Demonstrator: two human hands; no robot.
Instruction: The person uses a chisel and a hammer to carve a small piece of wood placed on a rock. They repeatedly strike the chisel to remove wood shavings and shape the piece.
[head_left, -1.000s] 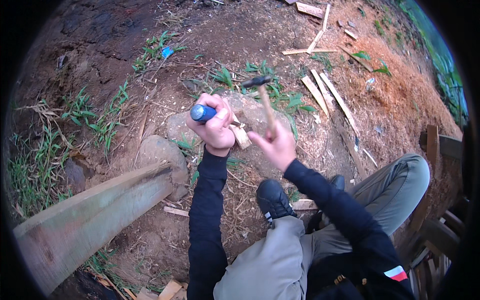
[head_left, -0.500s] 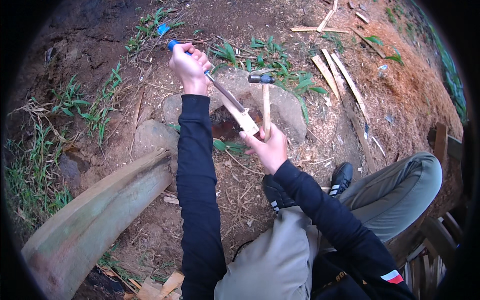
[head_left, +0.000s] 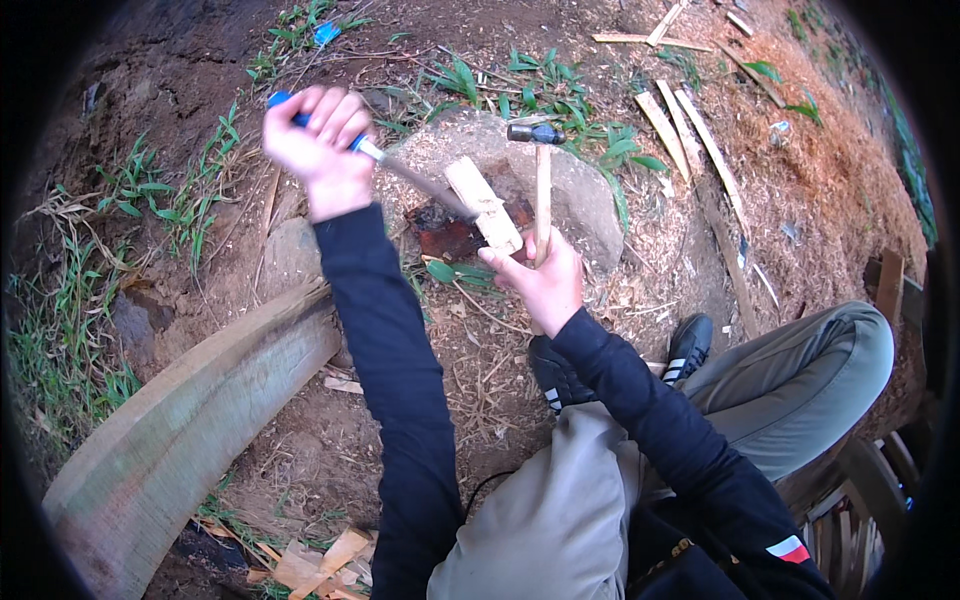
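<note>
My left hand [head_left: 322, 140] is closed round the blue handle of a long-bladed chisel [head_left: 420, 183]. Its blade slants down to the right, the tip beside a short pale block of wood [head_left: 482, 208]. The block has a rough, carved patch across its middle. My right hand [head_left: 543, 277] pinches the lower end of the block and also grips a hammer [head_left: 543, 190] by its wooden handle, dark head upward. Beneath the block lies a dark reddish-brown wooden piece [head_left: 447, 238] on a flat stone [head_left: 585, 205].
A large curved plank [head_left: 200, 400] leans in from the lower left, near my left forearm. Thin wood strips [head_left: 710, 160] lie on the ground to the right. Wood offcuts [head_left: 320, 565] are at the lower left. Sawdust and green plants surround the stone.
My left hand has swung left and slightly down, drawing the chisel off the block's top to its left side. The block and hammer have shifted only slightly in my right hand.
</note>
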